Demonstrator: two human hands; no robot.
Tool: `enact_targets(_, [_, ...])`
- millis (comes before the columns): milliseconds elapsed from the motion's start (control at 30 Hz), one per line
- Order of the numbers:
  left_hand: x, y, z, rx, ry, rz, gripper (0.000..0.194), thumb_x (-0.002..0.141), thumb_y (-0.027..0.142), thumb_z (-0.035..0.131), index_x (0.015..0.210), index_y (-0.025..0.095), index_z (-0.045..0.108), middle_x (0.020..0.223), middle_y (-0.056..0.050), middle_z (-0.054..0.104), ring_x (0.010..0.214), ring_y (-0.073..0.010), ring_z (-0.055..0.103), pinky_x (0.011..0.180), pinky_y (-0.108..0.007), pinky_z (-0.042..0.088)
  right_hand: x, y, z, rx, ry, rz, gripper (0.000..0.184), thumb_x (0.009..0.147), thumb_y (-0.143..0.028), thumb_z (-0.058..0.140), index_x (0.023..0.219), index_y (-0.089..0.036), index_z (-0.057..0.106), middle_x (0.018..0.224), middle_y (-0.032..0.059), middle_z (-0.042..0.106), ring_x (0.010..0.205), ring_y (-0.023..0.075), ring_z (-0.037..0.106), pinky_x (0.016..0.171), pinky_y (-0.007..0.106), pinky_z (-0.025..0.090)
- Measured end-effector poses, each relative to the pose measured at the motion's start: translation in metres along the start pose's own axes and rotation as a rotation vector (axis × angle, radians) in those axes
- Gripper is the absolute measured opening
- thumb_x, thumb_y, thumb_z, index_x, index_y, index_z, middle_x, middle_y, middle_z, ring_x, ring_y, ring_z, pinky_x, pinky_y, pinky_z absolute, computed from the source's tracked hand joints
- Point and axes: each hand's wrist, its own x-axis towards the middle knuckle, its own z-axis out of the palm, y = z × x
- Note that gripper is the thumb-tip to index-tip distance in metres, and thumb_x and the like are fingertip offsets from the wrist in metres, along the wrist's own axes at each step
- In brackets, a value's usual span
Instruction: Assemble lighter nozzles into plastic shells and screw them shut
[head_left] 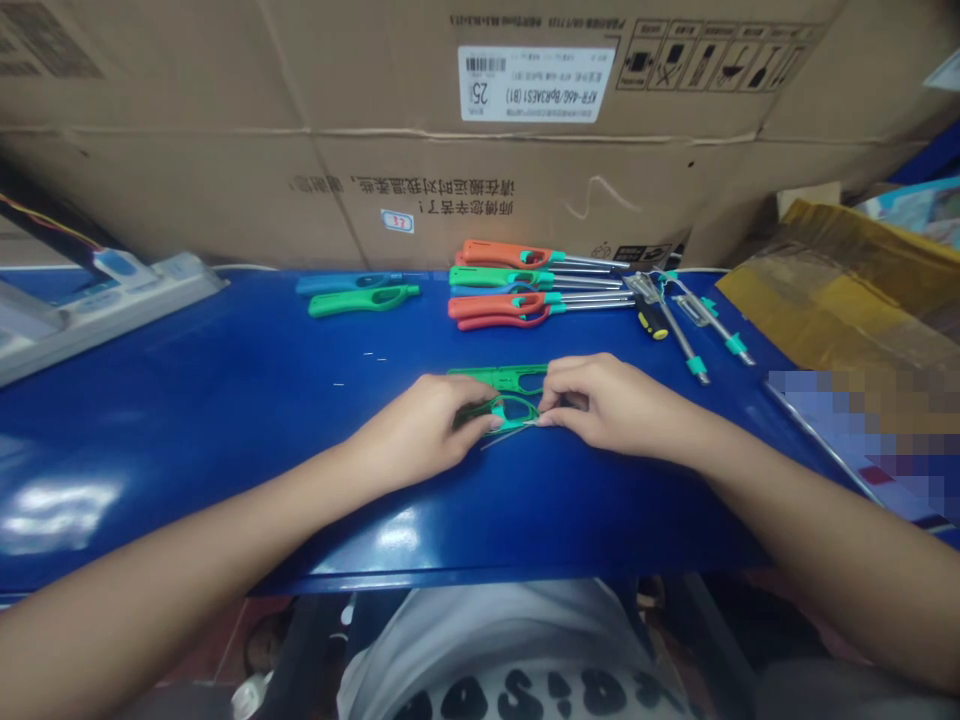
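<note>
On the blue table (225, 420) my left hand (424, 425) and my right hand (607, 400) meet over a green lighter shell (510, 395). Both hands pinch it, the left from its left end, the right from its right end. One green half lies flat just behind my fingers; a teal trigger piece and a thin metal rod show between my fingertips. Part of the shell is hidden under my fingers.
Behind lie several assembled long lighters (525, 285) in orange and green, two loose handles, blue and green (360, 292), a screwdriver (652, 320) and metal tubes with teal caps (697, 330). Cardboard boxes (450, 150) wall the back. A grey tool base (97, 300) sits left.
</note>
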Motion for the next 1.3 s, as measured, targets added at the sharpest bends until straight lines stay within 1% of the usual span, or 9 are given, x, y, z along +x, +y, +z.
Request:
enact_targets(100, [0.000, 0.000, 0.000, 0.033, 0.020, 0.053, 0.024, 0.099, 0.030, 0.056, 0.111, 0.018, 0.073, 0.104, -0.008, 0.073, 0.094, -0.0221, 0.068, 0.084, -0.032, 0.052, -0.002, -0.003, -0.005, -0.070, -0.022, -0.001, 0.008, 0.087, -0.020, 0.069, 0.080, -0.019, 0.071, 0.086, 0.0019, 0.069, 0.072, 0.0137, 0.058, 0.061, 0.026, 0.034])
enact_targets(267, [-0.001, 0.000, -0.003, 0.122, 0.052, 0.093, 0.033, 0.101, 0.038, 0.053, 0.119, 0.018, 0.071, 0.105, -0.009, 0.072, 0.095, -0.0221, 0.068, 0.086, -0.034, 0.053, -0.008, 0.001, -0.017, -0.150, -0.078, -0.031, 0.009, 0.085, -0.017, 0.069, 0.077, -0.021, 0.071, 0.087, 0.0008, 0.072, 0.073, 0.0146, 0.061, 0.061, 0.027, 0.034])
enact_targets(467, [-0.002, -0.002, -0.012, 0.226, 0.020, 0.113, 0.043, 0.097, 0.040, 0.058, 0.134, 0.019, 0.063, 0.117, -0.011, 0.068, 0.106, -0.0253, 0.066, 0.091, -0.038, 0.055, -0.011, 0.012, -0.027, -0.172, -0.086, -0.055, 0.007, 0.086, -0.019, 0.070, 0.080, -0.022, 0.073, 0.085, 0.0010, 0.073, 0.079, 0.0171, 0.064, 0.063, 0.027, 0.037])
enact_targets(633, [-0.004, -0.006, -0.011, 0.307, -0.031, 0.168, 0.036, 0.100, 0.035, 0.054, 0.129, 0.020, 0.067, 0.119, -0.010, 0.068, 0.107, -0.0250, 0.065, 0.095, -0.040, 0.055, -0.011, 0.015, -0.031, -0.150, -0.128, -0.068, 0.009, 0.087, -0.016, 0.068, 0.083, -0.021, 0.074, 0.086, 0.0016, 0.073, 0.079, 0.0170, 0.064, 0.068, 0.028, 0.040])
enact_targets(767, [-0.003, -0.007, -0.010, 0.342, -0.050, 0.188, 0.034, 0.102, 0.031, 0.050, 0.130, 0.023, 0.067, 0.119, -0.010, 0.067, 0.105, -0.0241, 0.065, 0.093, -0.039, 0.055, -0.012, 0.012, -0.033, -0.149, -0.123, -0.061, 0.006, 0.087, -0.019, 0.069, 0.085, -0.021, 0.073, 0.088, 0.0021, 0.072, 0.077, 0.0162, 0.062, 0.066, 0.027, 0.039])
enact_targets(933, [-0.003, -0.003, -0.010, 0.457, -0.075, 0.235, 0.037, 0.104, 0.030, 0.045, 0.132, 0.018, 0.066, 0.116, -0.013, 0.066, 0.103, -0.0267, 0.065, 0.091, -0.042, 0.056, -0.012, 0.012, -0.029, -0.127, -0.090, -0.074, 0.006, 0.087, -0.025, 0.071, 0.088, -0.019, 0.070, 0.088, 0.0031, 0.069, 0.072, 0.0143, 0.057, 0.063, 0.026, 0.036])
enact_targets(1067, [-0.006, 0.001, -0.008, 0.555, -0.091, 0.250, 0.038, 0.104, 0.027, 0.043, 0.131, 0.015, 0.066, 0.112, -0.015, 0.066, 0.102, -0.0291, 0.065, 0.090, -0.046, 0.056, -0.009, 0.014, -0.025, -0.079, -0.114, -0.084, 0.013, 0.092, -0.027, 0.066, 0.082, -0.018, 0.069, 0.084, 0.0036, 0.069, 0.077, 0.0159, 0.059, 0.067, 0.026, 0.038])
enact_targets(1167, [-0.008, 0.004, -0.007, 0.541, -0.100, 0.256, 0.037, 0.104, 0.026, 0.042, 0.129, 0.014, 0.067, 0.111, -0.014, 0.065, 0.100, -0.0272, 0.065, 0.089, -0.043, 0.057, -0.007, 0.014, -0.023, -0.059, -0.134, -0.096, 0.015, 0.093, -0.026, 0.065, 0.083, -0.018, 0.069, 0.086, 0.0042, 0.070, 0.080, 0.0163, 0.061, 0.070, 0.026, 0.040])
enact_targets(1300, [-0.009, 0.007, -0.007, 0.518, -0.104, 0.249, 0.038, 0.105, 0.026, 0.039, 0.127, 0.014, 0.068, 0.108, -0.013, 0.063, 0.098, -0.0247, 0.064, 0.088, -0.039, 0.057, -0.008, 0.013, -0.024, -0.042, -0.148, -0.100, 0.017, 0.093, -0.027, 0.066, 0.080, -0.017, 0.068, 0.083, 0.0033, 0.069, 0.076, 0.0153, 0.060, 0.068, 0.025, 0.039])
